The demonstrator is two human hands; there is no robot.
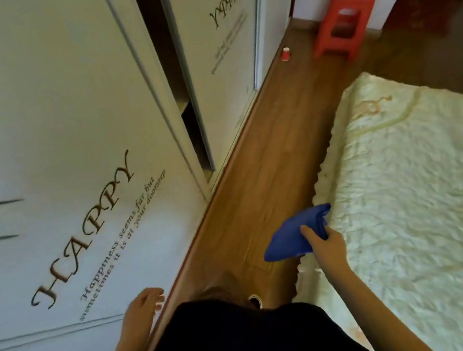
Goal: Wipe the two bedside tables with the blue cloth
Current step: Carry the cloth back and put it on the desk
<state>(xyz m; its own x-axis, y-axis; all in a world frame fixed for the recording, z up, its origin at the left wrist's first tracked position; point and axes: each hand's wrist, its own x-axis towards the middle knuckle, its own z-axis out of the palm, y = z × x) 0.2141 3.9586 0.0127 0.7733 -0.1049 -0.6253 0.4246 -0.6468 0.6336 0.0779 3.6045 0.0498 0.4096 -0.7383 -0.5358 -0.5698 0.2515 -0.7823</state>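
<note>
We hold the blue cloth (294,236) bunched in the closed grip of our right hand (324,244), its bulk trailing left over the floor (253,172), while our left hand (142,310) hangs open and no bench is visible.

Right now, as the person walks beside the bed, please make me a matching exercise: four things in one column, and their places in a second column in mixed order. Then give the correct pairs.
Things:
1. blue cloth
2. red stool
3. red cup
4. left hand

Places:
A. on the floor next to the wardrobe, far ahead
B. near the wardrobe door, holding nothing
C. held in the right hand, at the edge of the bed
D. against the white wall at the far end of the floor

Pairs: 1-C, 2-D, 3-A, 4-B
</note>
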